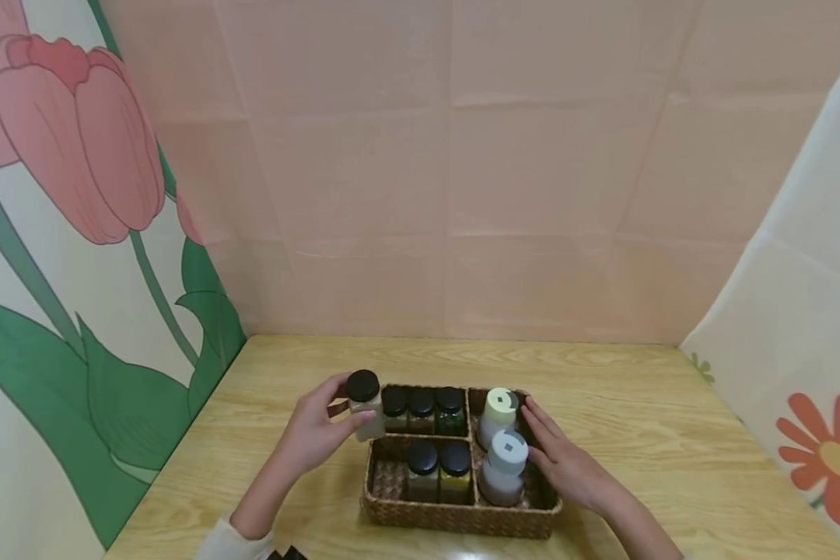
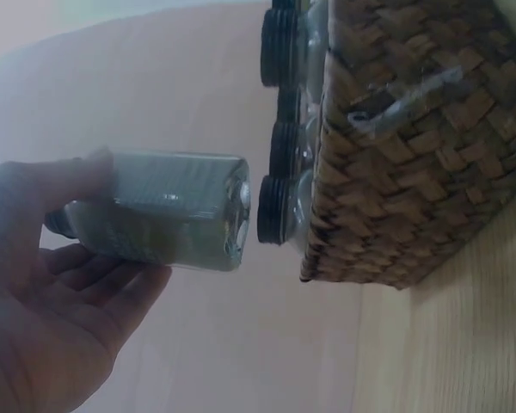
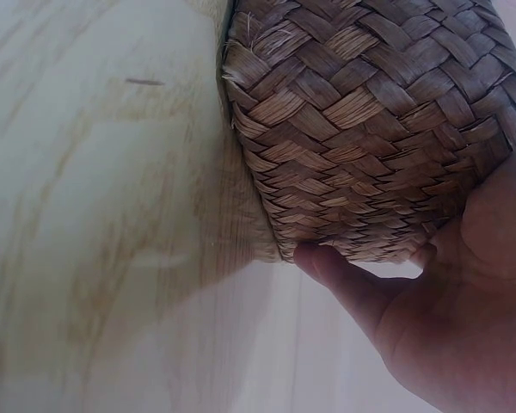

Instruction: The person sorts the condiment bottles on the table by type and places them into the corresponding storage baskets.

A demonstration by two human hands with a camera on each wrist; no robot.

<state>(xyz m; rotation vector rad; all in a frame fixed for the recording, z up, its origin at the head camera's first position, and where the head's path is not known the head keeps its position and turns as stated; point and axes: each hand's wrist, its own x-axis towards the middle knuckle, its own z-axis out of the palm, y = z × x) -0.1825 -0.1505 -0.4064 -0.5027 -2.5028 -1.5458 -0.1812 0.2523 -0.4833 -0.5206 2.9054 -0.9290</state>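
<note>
My left hand holds a small clear jar with a black lid, raised by the back left corner of a woven basket. In the left wrist view the jar is gripped near its lid, its base turned toward the basket. Straight fingers of my right hand rest along the basket's right rim. The right wrist view has that hand touching the outer woven wall. Three black-lidded jars stand in the back left compartment, two more in the front left one.
Two bottles, one with a yellow cap and one with a white cap, stand in the basket's right compartment. Underneath is a light wooden table. A pink cloth hangs behind, with flower-printed cloth at the sides.
</note>
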